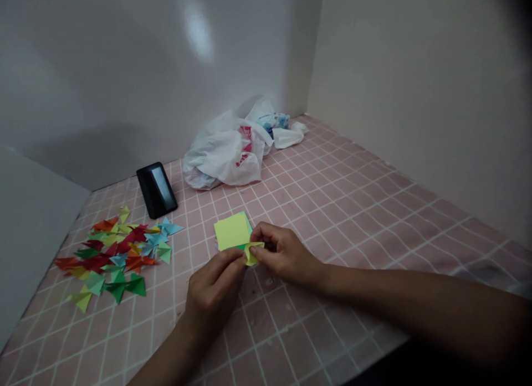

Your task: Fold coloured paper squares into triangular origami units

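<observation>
A small folded yellow origami paper (251,255) is pinched between my two hands, just in front of a stack of square paper. My left hand (216,283) grips its left side with thumb and forefinger. On the other side, my right hand (282,254) holds it by the fingertips, the remaining fingers curled in. The stack of square paper (231,231) has a yellow sheet on top and green sheets showing at its edges. To the left lies a loose pile of folded origami pieces (120,253) in red, orange, yellow, green and blue.
A black phone (157,190) lies behind the origami pile. Crumpled white plastic bags (226,148) rest near the back wall. A pink checked cloth (332,209) covers the surface, with walls behind and to the right.
</observation>
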Action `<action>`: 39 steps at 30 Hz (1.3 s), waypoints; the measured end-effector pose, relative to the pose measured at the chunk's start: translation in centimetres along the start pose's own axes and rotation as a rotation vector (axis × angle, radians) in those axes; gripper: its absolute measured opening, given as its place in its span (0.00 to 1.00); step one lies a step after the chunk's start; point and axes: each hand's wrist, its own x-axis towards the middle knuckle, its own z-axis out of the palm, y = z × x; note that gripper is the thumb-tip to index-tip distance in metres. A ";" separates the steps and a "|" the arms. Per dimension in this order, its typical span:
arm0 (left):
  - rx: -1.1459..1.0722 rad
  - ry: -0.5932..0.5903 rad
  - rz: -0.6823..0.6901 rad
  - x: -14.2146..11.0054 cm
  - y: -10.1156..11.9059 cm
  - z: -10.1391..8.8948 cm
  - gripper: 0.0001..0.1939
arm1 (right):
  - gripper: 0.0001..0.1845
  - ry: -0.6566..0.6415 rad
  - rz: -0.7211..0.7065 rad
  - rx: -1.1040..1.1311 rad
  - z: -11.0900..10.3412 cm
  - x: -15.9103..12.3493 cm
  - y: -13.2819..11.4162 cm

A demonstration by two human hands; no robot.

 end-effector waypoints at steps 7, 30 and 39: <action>-0.098 0.114 -0.118 0.8 0.1 -0.3 0.09 | 0.04 0.001 0.165 0.204 0.0 0.3 0.0; -0.753 0.099 -0.696 0.9 -1.0 -0.2 0.02 | 0.11 -0.106 0.207 0.416 -0.3 0.3 0.1; -0.771 0.064 -0.717 0.6 -1.2 -0.1 0.03 | 0.11 -0.262 0.384 0.688 0.1 0.6 1.2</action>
